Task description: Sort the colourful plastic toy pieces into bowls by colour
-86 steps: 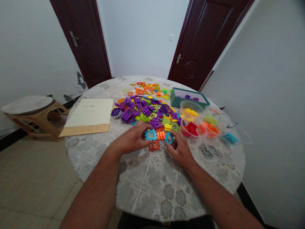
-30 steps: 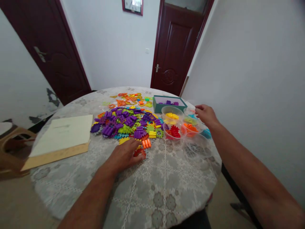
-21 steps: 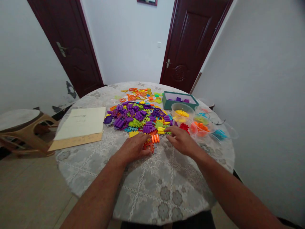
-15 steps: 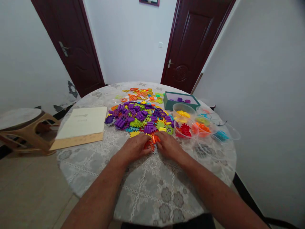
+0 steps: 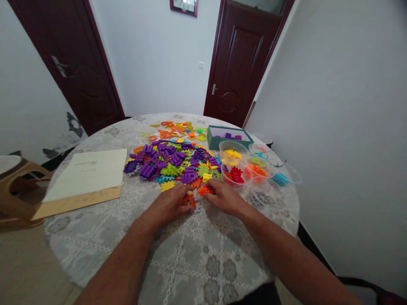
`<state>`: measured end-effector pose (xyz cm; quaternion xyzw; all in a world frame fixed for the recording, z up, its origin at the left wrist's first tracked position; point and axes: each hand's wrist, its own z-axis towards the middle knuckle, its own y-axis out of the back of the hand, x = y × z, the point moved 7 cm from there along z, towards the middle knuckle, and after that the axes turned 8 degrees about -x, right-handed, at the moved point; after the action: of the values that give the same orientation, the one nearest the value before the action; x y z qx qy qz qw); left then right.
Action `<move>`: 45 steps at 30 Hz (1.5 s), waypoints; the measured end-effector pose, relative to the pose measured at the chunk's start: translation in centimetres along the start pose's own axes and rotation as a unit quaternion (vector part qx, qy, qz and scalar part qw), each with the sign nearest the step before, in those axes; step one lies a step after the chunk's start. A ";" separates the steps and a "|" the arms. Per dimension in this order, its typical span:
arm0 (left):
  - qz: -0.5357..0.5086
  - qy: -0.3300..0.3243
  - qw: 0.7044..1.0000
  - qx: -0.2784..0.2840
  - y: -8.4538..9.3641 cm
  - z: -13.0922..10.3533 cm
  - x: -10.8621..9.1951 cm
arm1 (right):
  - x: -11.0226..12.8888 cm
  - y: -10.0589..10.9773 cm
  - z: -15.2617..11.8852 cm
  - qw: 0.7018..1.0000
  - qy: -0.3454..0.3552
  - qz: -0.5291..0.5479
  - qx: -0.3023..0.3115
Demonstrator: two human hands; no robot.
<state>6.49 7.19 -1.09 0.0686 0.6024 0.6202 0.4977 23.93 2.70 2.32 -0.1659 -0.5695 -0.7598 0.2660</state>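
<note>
My left hand (image 5: 170, 201) rests at the near edge of a heap of plastic building pieces (image 5: 171, 159), thumb and fingers closed about a flat orange-red toothed piece (image 5: 190, 201). To its right, my right hand (image 5: 224, 197) pinches a bright orange building piece (image 5: 202, 191) just above the tablecloth. A small gap separates the two pieces. Purple, green, yellow and blue pieces make up the heap, many with toothed edges or tube-like ribs. A yellow ribbed piece (image 5: 207, 177) lies just beyond my right fingertips, and a yellow toothed square (image 5: 167, 186) beyond my left hand.
Clear tubs hold sorted pieces: yellow (image 5: 233, 153), red (image 5: 236, 174), orange (image 5: 258, 170) and blue (image 5: 280, 179). Behind them stands a green box (image 5: 230, 143) with purple pieces. Left lies a pale sheet (image 5: 87, 171) with a brown strip; orange pieces (image 5: 170, 130) are scattered at the back.
My hands have drawn apart, and the orange piece in my right hand has come away from the one at my left. The view has swung a little to the right.
</note>
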 end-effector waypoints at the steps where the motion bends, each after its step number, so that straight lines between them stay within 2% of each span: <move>1: -0.010 -0.002 1.000 -0.005 0.2 0.0 -0.1 | -0.1 1.2 0.4 1.000 0.000 -0.004 -0.013; 4: -0.037 -0.005 0.999 -0.018 0.8 0.2 -0.5 | -1.5 5.5 1.8 0.998 -0.008 -0.019 -0.062; 8: -0.061 0.008 0.997 -0.038 1.5 0.6 -0.7 | -5.2 11.5 2.9 0.987 -0.054 -0.082 -0.128; 11: -0.076 0.040 0.994 -0.060 1.9 0.8 -0.3 | -8.6 15.2 2.4 0.964 -0.097 -0.174 -0.178; 14: -0.097 0.087 0.988 -0.088 2.3 0.7 0.3 | -11.9 17.2 1.3 0.928 -0.137 -0.280 -0.205; 17: -0.150 0.123 0.976 -0.097 2.3 0.5 0.7 | -13.7 17.9 0.5 0.889 -0.142 -0.366 -0.237; 20: -0.211 0.170 0.958 -0.092 1.8 0.4 1.3 | -12.8 17.2 0.1 0.871 -0.114 -0.394 -0.270; 23: -0.240 0.191 0.948 -0.087 1.5 0.4 1.5 | -9.6 15.7 -0.1 0.887 -0.041 -0.369 -0.275; 25: -0.220 0.192 0.952 -0.088 1.6 0.4 1.4 | -7.5 14.8 0.1 0.903 -0.003 -0.342 -0.260; 29: -0.166 0.180 0.965 -0.098 2.1 0.6 1.3 | -5.9 15.3 1.0 0.924 -0.003 -0.302 -0.233; 32: -0.151 0.165 0.970 -0.100 2.3 0.8 1.4 | -6.2 17.5 1.0 0.923 -0.032 -0.288 -0.255; 36: -0.124 0.159 0.974 -0.101 2.4 1.0 1.6 | -6.6 20.0 -1.8 0.915 -0.079 -0.262 -0.296; 41: -0.107 0.148 0.979 -0.094 2.4 1.1 1.4 | -8.0 19.8 -5.9 0.907 -0.111 -0.217 -0.343; 45: -0.083 0.139 0.983 -0.090 2.4 1.2 1.2 | -9.9 19.1 -6.5 0.887 -0.130 -0.193 -0.398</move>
<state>5.40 9.40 0.56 -0.1142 0.6111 0.6317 0.4630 43.57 -5.41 9.69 -0.2424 -0.2693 -0.9307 -0.0507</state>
